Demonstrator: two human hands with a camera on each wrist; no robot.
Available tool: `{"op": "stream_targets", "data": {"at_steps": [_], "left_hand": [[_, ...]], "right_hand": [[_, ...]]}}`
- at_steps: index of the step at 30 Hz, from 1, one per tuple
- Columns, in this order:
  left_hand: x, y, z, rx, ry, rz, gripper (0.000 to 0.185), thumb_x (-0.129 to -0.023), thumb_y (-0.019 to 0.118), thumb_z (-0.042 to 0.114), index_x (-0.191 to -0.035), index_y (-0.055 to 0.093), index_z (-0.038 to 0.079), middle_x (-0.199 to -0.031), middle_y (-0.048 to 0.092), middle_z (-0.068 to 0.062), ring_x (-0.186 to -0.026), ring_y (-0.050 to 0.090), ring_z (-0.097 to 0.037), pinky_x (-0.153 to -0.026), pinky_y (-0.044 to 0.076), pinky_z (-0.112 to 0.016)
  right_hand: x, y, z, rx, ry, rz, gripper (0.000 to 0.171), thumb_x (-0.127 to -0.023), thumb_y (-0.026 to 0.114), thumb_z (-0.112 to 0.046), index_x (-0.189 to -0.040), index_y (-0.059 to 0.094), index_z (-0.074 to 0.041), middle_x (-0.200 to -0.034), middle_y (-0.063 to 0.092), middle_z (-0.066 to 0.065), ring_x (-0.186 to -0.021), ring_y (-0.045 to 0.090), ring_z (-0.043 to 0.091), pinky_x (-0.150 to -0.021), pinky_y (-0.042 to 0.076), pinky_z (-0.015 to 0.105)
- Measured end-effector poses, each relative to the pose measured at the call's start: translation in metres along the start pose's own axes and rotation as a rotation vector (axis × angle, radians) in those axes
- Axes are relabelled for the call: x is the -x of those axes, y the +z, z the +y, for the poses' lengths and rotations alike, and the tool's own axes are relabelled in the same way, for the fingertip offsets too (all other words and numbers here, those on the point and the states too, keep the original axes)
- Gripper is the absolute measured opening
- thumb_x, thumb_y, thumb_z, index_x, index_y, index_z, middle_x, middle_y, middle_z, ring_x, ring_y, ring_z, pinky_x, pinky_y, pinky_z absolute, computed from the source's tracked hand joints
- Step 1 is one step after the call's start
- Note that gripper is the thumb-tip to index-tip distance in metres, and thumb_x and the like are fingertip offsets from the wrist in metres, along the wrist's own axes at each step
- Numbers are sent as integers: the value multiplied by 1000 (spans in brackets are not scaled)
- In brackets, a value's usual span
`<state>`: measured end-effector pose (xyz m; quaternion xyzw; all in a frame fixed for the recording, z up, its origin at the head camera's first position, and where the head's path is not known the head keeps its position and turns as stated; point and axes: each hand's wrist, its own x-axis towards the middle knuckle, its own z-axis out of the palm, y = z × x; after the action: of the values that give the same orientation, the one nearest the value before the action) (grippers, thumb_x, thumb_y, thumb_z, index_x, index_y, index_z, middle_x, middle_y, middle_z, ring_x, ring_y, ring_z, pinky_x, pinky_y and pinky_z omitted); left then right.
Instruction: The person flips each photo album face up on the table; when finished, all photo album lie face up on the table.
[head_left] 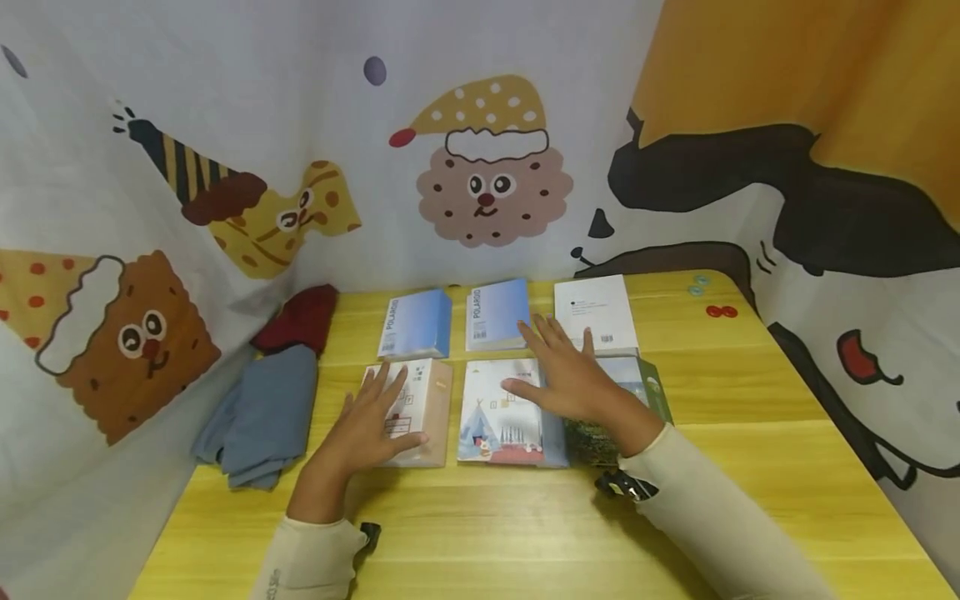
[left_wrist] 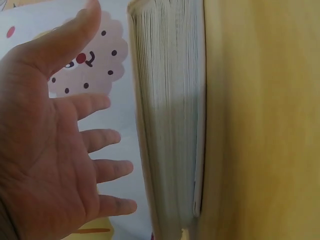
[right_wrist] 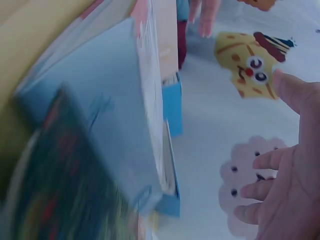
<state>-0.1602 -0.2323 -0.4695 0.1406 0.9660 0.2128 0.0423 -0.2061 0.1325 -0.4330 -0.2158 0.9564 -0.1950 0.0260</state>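
Two rows of thick books lie on the table. My left hand point(head_left: 367, 429), fingers spread, is over the front-left book point(head_left: 437, 408), which has a white cover and pinkish spine. In the left wrist view its page edges point(left_wrist: 165, 100) stand beside my open palm, and a gap shows between. My right hand point(head_left: 573, 379), also spread, hovers over the front-middle book point(head_left: 487, 425) with a tent picture and the green book point(head_left: 652, 392) to its right. Behind are two blue POLAROID books point(head_left: 412, 321) and a white one point(head_left: 596, 312). Neither hand holds anything.
A folded grey-blue cloth point(head_left: 270, 417) and a dark red cloth point(head_left: 307, 317) lie at the table's left edge. Red button-like discs point(head_left: 722, 312) and small pale blue ones point(head_left: 697, 287) are at the back right. A printed curtain point(head_left: 360, 242) hangs behind the yellow table point(head_left: 465, 533).
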Motion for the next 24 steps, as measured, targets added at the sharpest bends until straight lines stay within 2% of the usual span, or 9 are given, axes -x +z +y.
{"op": "stream_targets", "data": {"at_steps": [3, 7, 11, 14, 20, 24], "left_hand": [[0, 3, -3, 32, 31, -10, 114, -89, 84, 60, -174, 27, 12, -184, 10, -23, -167, 10, -58, -124, 16, -88], [1, 5, -4, 70, 76, -8, 115, -87, 88, 56, -174, 28, 10, -183, 11, -25, -166, 10, -59, -123, 17, -88], [3, 6, -4, 81, 110, -13, 116, -84, 92, 53, -173, 31, 7, -182, 15, -27, -165, 14, -61, -122, 19, -89], [5, 8, -4, 89, 128, -22, 118, -82, 94, 51, -172, 32, 7, -181, 16, -27, -163, 15, -63, -121, 20, -89], [7, 12, -3, 105, 126, -43, 123, -77, 97, 52, -173, 31, 10, -181, 17, -27, -163, 14, -64, -123, 18, -88], [8, 14, -2, 117, 94, -76, 126, -75, 99, 52, -173, 31, 11, -181, 18, -27, -163, 11, -65, -125, 14, -87]], "right_hand": [[-17, 5, -14, -24, -21, -72, 104, -99, 48, -85, -178, 9, -28, -186, -1, 5, -173, 1, 36, -127, -4, 85], [-37, 9, -28, -83, -76, -176, 101, -101, 55, -78, -178, 11, -29, -186, 4, 6, -173, 3, 37, -129, -3, 83], [-53, 12, -41, -153, -141, -282, 99, -103, 62, -67, -178, 14, -23, -186, 9, 12, -173, 5, 40, -131, -3, 80], [-65, 20, -47, -185, -177, -345, 96, -106, 64, -58, -178, 16, -18, -185, 11, 17, -173, 8, 41, -134, 2, 76], [-84, 39, -51, -234, -208, -390, 92, -106, 69, -49, -176, 22, -12, -183, 21, 17, -171, 21, 38, -139, 19, 58], [-94, 49, -54, -216, -240, -398, 89, -107, 69, -48, -174, 26, -9, -181, 29, 15, -169, 27, 36, -139, 23, 53]]}}
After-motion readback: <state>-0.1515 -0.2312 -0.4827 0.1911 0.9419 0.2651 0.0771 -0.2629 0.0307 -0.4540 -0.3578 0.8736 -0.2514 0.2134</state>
